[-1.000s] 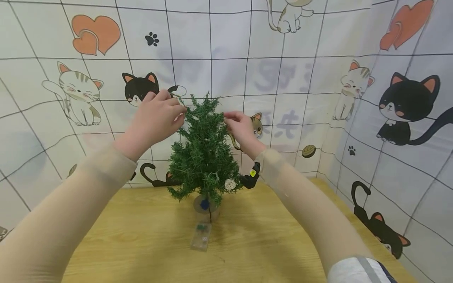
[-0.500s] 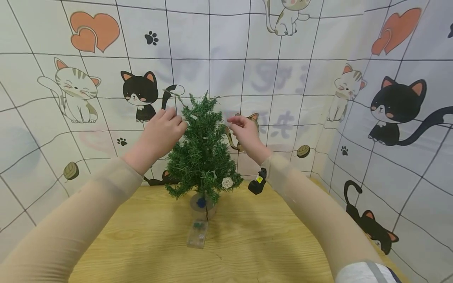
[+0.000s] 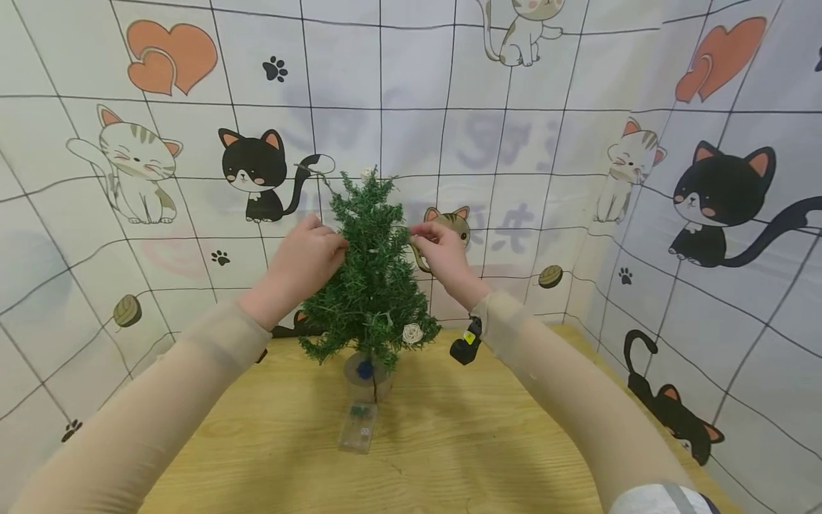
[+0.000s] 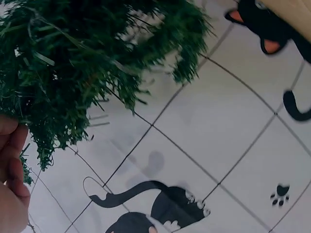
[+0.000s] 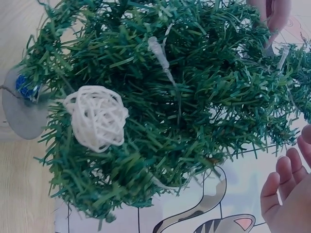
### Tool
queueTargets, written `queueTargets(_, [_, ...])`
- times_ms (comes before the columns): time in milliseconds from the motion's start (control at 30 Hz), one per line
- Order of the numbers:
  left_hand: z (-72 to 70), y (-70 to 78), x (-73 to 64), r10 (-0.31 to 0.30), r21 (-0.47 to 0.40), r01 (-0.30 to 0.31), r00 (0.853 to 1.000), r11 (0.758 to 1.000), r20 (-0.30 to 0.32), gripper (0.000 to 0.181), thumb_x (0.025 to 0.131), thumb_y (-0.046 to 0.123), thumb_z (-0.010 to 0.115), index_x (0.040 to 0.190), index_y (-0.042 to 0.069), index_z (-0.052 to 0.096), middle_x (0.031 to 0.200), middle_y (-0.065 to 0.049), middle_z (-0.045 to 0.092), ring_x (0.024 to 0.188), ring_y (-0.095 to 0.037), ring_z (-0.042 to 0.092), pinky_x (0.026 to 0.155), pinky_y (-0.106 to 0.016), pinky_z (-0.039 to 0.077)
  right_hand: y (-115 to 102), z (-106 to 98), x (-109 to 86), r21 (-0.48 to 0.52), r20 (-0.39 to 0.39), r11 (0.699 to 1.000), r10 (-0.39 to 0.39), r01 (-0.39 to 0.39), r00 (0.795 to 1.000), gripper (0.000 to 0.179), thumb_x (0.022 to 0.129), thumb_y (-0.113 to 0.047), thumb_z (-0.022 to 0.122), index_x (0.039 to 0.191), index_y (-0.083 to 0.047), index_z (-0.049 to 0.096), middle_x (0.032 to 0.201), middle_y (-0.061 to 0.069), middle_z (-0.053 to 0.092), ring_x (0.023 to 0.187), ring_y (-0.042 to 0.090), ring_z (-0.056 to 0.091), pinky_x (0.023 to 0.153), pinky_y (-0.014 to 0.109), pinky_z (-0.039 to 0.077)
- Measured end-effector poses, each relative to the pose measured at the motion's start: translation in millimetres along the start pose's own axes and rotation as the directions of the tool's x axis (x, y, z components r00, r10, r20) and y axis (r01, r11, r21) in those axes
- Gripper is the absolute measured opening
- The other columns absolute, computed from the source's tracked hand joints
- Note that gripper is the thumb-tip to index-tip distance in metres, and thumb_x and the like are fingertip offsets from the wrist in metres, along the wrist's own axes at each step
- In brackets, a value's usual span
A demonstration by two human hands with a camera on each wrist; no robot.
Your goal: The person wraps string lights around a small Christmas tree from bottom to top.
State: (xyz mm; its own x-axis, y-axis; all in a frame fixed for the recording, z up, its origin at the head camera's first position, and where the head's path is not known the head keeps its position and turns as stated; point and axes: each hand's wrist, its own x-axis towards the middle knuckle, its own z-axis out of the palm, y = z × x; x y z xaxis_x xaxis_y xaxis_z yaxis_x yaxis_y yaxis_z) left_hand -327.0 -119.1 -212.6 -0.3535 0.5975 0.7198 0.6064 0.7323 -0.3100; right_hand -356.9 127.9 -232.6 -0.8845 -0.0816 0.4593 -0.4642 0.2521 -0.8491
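A small green artificial Christmas tree stands on the table, strung with thin wire and clear bulbs like this bulb. The left hand is at its upper left side; in the left wrist view, thumb and fingertip come together on a branch edge. On the opposite side the right hand pinches a thin strand running out of the branches. In the right wrist view its other fingers are loosely curved. A white woven ball hangs on a low right branch, and a pale round ornament shows at the treetop.
A clear battery box lies in front of the tree's round base, joined by a dark wire. A blue ball sits by the trunk. Behind stands a cat-print cloth wall; the wooden table reaches it. A black wrist camera hangs by the right cuff.
The left hand has come down from near the treetop to the tree's upper left side. The right hand has shifted slightly down. A pale ornament now shows at the top.
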Motion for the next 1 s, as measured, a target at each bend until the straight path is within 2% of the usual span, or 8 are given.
queueTargets(100, [3.5,3.5,-1.2,-0.133,-0.11,0.139,0.99,0.984,0.055,0.013,0.09,0.003,0.063,0.094,0.002,0.076,0.085,-0.011,0.072,0.074,-0.026,0.052,0.074,-0.038,0.041,2.6,-0.1,-1.8,0.006,0.002,1.0,-0.011,0.011,1.0,0.023,0.099,-0.02,0.056,0.117,-0.007,0.064,0.109,0.007,0.057,0.098,0.03,0.053,0.076,0.036,0.043])
queueTargets(233, [10.3,7.7,-4.1,-0.201,-0.165,0.217,0.973,0.962,0.113,0.014,0.091,0.001,0.062,0.094,0.002,0.075,0.086,-0.011,0.072,0.075,-0.026,0.049,0.07,-0.038,0.042,6.8,-0.5,-3.7,0.013,0.017,1.0,-0.009,0.009,1.0,0.025,0.1,-0.02,0.055,0.118,-0.006,0.064,0.111,0.008,0.057,0.102,0.035,0.052,0.079,0.042,0.044])
queueTargets(367, [18.8,9.0,-5.0,-0.202,-0.158,0.223,0.97,0.962,0.134,0.016,0.091,-0.001,0.06,0.084,0.004,0.073,0.075,-0.009,0.069,0.071,-0.024,0.043,0.065,-0.034,0.037,10.5,-0.4,-5.5,0.024,0.029,1.0,-0.002,0.002,1.0,0.024,0.1,-0.019,0.055,0.118,-0.006,0.064,0.109,0.009,0.057,0.103,0.037,0.051,0.085,0.05,0.044])
queueTargets(467, [22.1,8.5,-3.4,-0.188,-0.14,0.209,0.971,0.968,0.149,0.019,0.092,-0.003,0.058,0.081,0.004,0.072,0.071,-0.009,0.066,0.07,-0.024,0.041,0.065,-0.034,0.036,12.3,-1.1,-6.4,0.019,0.019,1.0,0.0,-0.001,1.0,0.022,0.1,-0.017,0.055,0.116,-0.005,0.064,0.105,0.01,0.056,0.103,0.039,0.05,0.082,0.047,0.045])
queueTargets(600, [16.3,6.1,-2.1,-0.19,-0.138,0.217,0.964,0.967,0.185,0.017,0.092,0.0,0.059,0.095,0.001,0.075,0.086,-0.011,0.071,0.079,-0.027,0.051,0.075,-0.038,0.044,10.9,-1.8,-6.1,-0.012,0.014,1.0,-0.005,0.005,1.0,0.022,0.099,-0.018,0.055,0.114,-0.006,0.066,0.102,0.009,0.057,0.097,0.039,0.051,0.072,0.036,0.044])
queueTargets(733, [5.1,3.4,0.7,-0.199,-0.155,0.238,0.952,0.959,0.232,0.023,0.093,0.003,0.055,0.108,0.001,0.073,0.098,-0.013,0.072,0.086,-0.029,0.054,0.08,-0.041,0.045,7.7,-3.2,-5.1,-0.031,0.027,1.0,-0.003,0.004,1.0,0.022,0.1,-0.02,0.055,0.114,-0.007,0.066,0.103,0.008,0.058,0.085,0.029,0.051,0.065,0.031,0.04])
queueTargets(833, [-2.8,3.1,3.9,-0.204,-0.16,0.247,0.948,0.956,0.245,0.026,0.094,0.004,0.052,0.109,0.004,0.074,0.097,-0.011,0.072,0.08,-0.028,0.052,0.07,-0.039,0.043,6.7,-4.5,-4.3,-0.042,0.032,0.999,0.007,-0.005,0.999,0.024,0.1,-0.021,0.055,0.115,-0.006,0.066,0.107,0.009,0.059,0.082,0.022,0.051,0.064,0.031,0.04])
queueTargets(1000, [-10.7,4.1,6.3,-0.209,-0.127,0.249,0.942,0.96,0.264,0.029,0.097,0.007,0.047,0.113,0.009,0.071,0.086,-0.007,0.069,0.075,-0.026,0.051,0.059,-0.036,0.037,7.9,-7.1,-4.1,-0.047,0.036,0.998,0.031,-0.029,0.999,0.028,0.099,-0.023,0.056,0.117,-0.004,0.065,0.11,0.016,0.058,0.081,0.022,0.05,0.061,0.031,0.039])
